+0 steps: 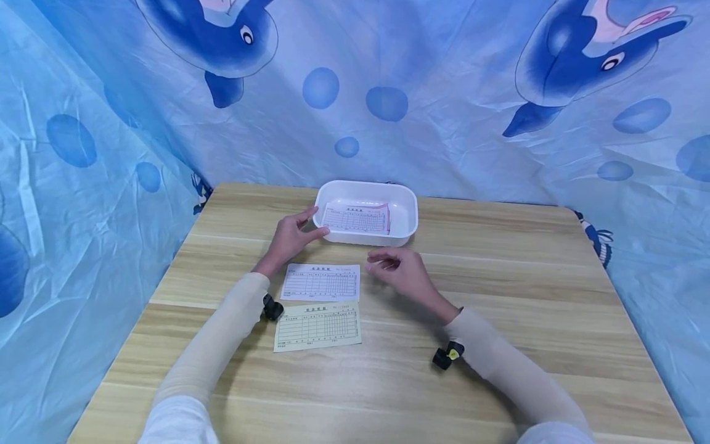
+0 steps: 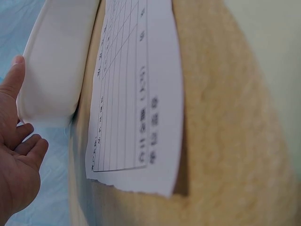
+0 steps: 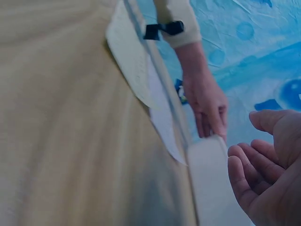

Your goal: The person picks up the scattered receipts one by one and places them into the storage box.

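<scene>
A white plastic tray (image 1: 409, 213) stands near the far edge of the table, with several pinkish printed receipt slips (image 1: 357, 219) lying inside it. At its left end my left hand (image 1: 291, 239) holds the tray, thumb and fingers against the rim. The left wrist view shows the thumb (image 2: 15, 75) on that end wall. My right hand (image 1: 402, 271) hovers in front of the tray, fingers loosely bent and holding nothing. Below the tray lies a white printed slip (image 1: 322, 282), and nearer me a pale yellow-green slip (image 1: 318, 330).
The wooden table (image 1: 471, 394) carries the tray and slips. A blue curtain (image 1: 444, 154) with dolphin prints hangs right behind the table's far edge and along both sides. Black wrist cameras (image 1: 272, 307) are strapped over the sleeves.
</scene>
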`<state>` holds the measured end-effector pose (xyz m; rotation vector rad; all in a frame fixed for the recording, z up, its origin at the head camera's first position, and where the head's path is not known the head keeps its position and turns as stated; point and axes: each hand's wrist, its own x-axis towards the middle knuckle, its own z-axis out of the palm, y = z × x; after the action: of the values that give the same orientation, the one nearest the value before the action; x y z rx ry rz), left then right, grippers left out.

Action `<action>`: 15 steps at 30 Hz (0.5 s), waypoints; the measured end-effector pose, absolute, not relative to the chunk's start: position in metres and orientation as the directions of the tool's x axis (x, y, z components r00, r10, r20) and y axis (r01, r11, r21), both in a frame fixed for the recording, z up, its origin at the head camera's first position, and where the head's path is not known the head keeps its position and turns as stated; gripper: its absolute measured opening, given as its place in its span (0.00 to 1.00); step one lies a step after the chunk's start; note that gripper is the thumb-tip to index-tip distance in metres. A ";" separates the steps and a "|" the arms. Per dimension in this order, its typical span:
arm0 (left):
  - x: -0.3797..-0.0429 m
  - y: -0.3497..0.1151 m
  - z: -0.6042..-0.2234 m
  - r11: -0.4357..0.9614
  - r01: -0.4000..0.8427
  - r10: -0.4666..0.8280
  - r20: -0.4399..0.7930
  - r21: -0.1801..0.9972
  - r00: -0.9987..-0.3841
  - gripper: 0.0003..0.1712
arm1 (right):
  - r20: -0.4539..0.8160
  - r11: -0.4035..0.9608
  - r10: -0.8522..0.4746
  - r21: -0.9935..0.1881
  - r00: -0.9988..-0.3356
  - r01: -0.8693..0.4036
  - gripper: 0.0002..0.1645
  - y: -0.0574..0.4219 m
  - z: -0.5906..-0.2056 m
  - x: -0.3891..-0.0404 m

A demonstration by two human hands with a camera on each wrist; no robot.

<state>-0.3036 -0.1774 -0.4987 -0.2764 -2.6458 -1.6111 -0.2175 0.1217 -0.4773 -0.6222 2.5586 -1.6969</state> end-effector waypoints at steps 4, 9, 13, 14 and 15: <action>-0.303 -0.177 -0.499 0.448 0.169 0.134 0.121 0.878 -0.984 0.48 | 0.172 0.352 -0.360 -0.885 -0.917 -0.304 0.19 0.118 -0.491 -0.207; -0.303 -0.176 -0.499 0.444 0.168 0.137 0.118 0.880 -0.983 0.49 | 0.136 0.367 -0.374 -0.887 -0.917 -0.281 0.19 0.113 -0.504 -0.196; -0.303 -0.176 -0.499 0.443 0.165 0.138 0.115 0.881 -0.984 0.49 | 0.110 0.348 -0.373 -0.904 -0.921 -0.249 0.19 0.109 -0.510 -0.187; -0.303 -0.176 -0.499 0.444 0.163 0.135 0.114 0.881 -0.984 0.49 | 0.105 0.343 -0.381 -0.907 -0.919 -0.245 0.19 0.108 -0.512 -0.186; -0.303 -0.176 -0.499 0.446 0.161 0.132 0.113 0.881 -0.985 0.49 | 0.096 0.339 -0.387 -0.910 -0.917 -0.238 0.19 0.107 -0.513 -0.184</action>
<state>-0.3028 -0.1759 -0.4989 -0.2682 -2.6476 -1.6177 -0.1836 0.1068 -0.5132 -0.5772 2.4558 -1.6322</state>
